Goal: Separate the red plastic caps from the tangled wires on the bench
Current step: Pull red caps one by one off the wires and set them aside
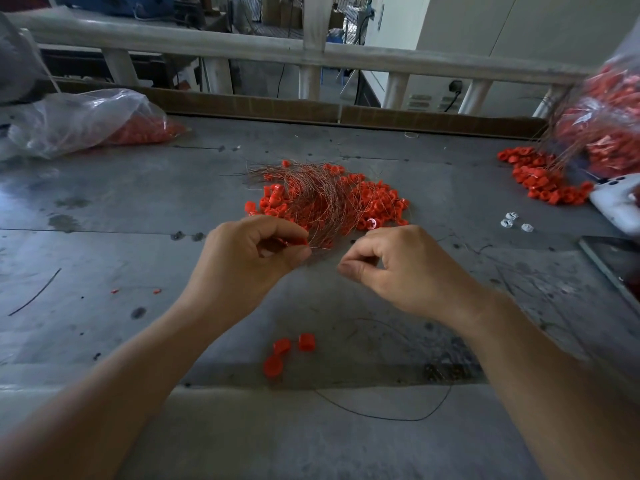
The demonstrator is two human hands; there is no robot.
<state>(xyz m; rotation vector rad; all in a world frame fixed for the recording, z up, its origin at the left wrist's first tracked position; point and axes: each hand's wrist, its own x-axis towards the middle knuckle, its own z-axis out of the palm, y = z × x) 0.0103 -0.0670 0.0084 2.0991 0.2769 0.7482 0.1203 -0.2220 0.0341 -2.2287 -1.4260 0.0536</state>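
Red caps [377,202] lie heaped mid-bench, w/ a tangle of thin coppery wires [311,199] draped over the heap's left half. Left hand [249,258] is at the heap's near edge, fingers curled, pinching a single cap [294,241] that is mostly hidden behind thumb & fingers. Right hand [398,268] is just beside it, thumb & forefinger pressed together. Whether a wire sits in that pinch can't be told, too fine to see. Three loose caps [287,351] lie nearer the person, apart from the heap.

Far right: a second heap [540,178] & a blurred plastic bag [602,112] of red pieces, cut off by the frame edge. A white object [620,206] & a dark flat panel [616,261] are also cropped and unidentifiable. Small white bits [516,221] lie nearby. Far left: a clear bag [79,119] holding red caps.

Bench [104,237] is grey, scuffed, stained. A black wire loop [398,410] lies at the front edge. A pale railing [207,50] runs behind, w/ a cluttered workshop beyond.
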